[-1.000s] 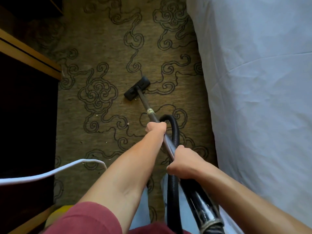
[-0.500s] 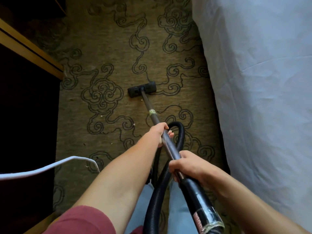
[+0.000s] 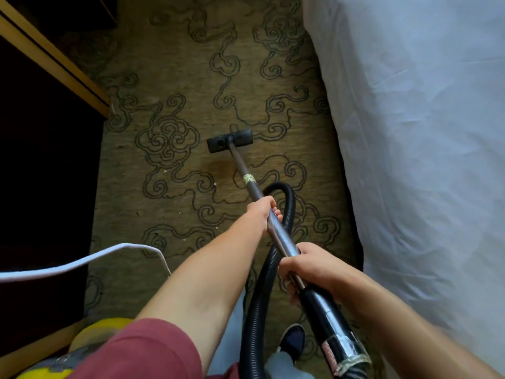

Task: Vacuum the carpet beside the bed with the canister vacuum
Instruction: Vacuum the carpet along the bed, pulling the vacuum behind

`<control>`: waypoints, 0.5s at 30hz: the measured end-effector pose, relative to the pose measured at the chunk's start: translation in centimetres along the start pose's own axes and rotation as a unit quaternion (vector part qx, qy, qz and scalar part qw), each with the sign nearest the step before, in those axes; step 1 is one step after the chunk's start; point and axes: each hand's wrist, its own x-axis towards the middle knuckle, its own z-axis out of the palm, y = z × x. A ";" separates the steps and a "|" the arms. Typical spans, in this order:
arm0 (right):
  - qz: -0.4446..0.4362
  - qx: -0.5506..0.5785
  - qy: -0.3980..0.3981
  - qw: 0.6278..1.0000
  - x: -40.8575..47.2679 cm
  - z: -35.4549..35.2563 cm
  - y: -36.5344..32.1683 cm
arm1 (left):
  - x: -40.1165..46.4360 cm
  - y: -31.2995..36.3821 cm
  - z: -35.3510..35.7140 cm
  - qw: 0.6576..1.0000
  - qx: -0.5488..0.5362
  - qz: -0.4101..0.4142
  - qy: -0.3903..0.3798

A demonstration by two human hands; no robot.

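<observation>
Both fists wrap the wand [image 3: 276, 236], left hand [image 3: 261, 212] ahead of right hand [image 3: 303, 266]; floor head [image 3: 229, 140] apparently flat beside the bed [image 3: 410, 132]. Best keep strokes long, overlapping, hose [image 3: 259, 296] clear.

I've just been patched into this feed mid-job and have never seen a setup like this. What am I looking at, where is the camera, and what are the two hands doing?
There is no machine arm here: a person wears one wide-angle camera on the head, looking forward and down, so the forearms enter from the bottom edge. Both hands grip the long metal vacuum wand. The left hand holds it higher up the tube; the right hand holds it nearer the body, just above the thick black handle section. The wand ends in a flat black floor nozzle resting on the tan carpet with dark swirl patterns. A ribbed black hose loops behind the wand. A white cord crosses at the left. The bed's white sheet fills the right side; dark wooden furniture stands at the left.
</observation>
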 end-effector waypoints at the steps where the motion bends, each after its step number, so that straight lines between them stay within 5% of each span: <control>1: 0.004 0.012 -0.004 1.000 0.2 0.1 0.8 | 0.2 -0.8 0.1 1.000 0.005 0.003 0.005; 7: 0.021 -0.081 0.044 0.995 1.8 1.4 5.6 | 2.7 -6.5 0.5 0.999 0.025 -0.001 0.026; 15: 0.039 -0.150 0.050 0.987 4.5 1.7 4.7 | 4.9 -5.1 0.0 0.998 0.052 -0.007 0.019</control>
